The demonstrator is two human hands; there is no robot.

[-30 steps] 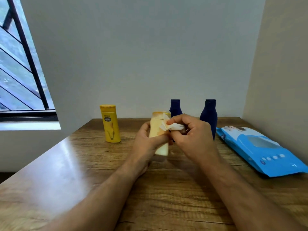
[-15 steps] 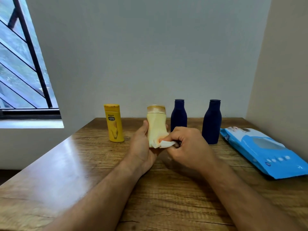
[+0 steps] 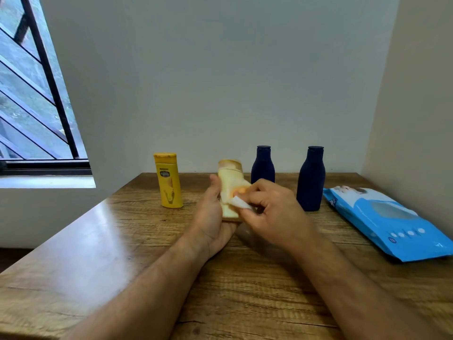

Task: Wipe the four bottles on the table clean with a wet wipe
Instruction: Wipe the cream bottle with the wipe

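Observation:
My left hand [image 3: 212, 217] grips a pale cream bottle [image 3: 231, 182] with a tan cap, tilted a little to the left above the table. My right hand [image 3: 272, 212] pinches a white wet wipe [image 3: 241, 202] against the lower front of that bottle. A yellow bottle [image 3: 169, 184] stands upright to the left. Two dark blue bottles stand upright behind: one [image 3: 263, 165] partly hidden by my right hand, the other [image 3: 310, 179] further right.
A blue wet-wipe pack [image 3: 392, 222] lies flat at the right side of the wooden table [image 3: 122, 241], near the side wall. A barred window [image 3: 31, 94] is at the left. The back wall runs just behind the bottles.
The wipe went from the cream bottle's cap down to its lower front. The bottle has tilted left in my left hand.

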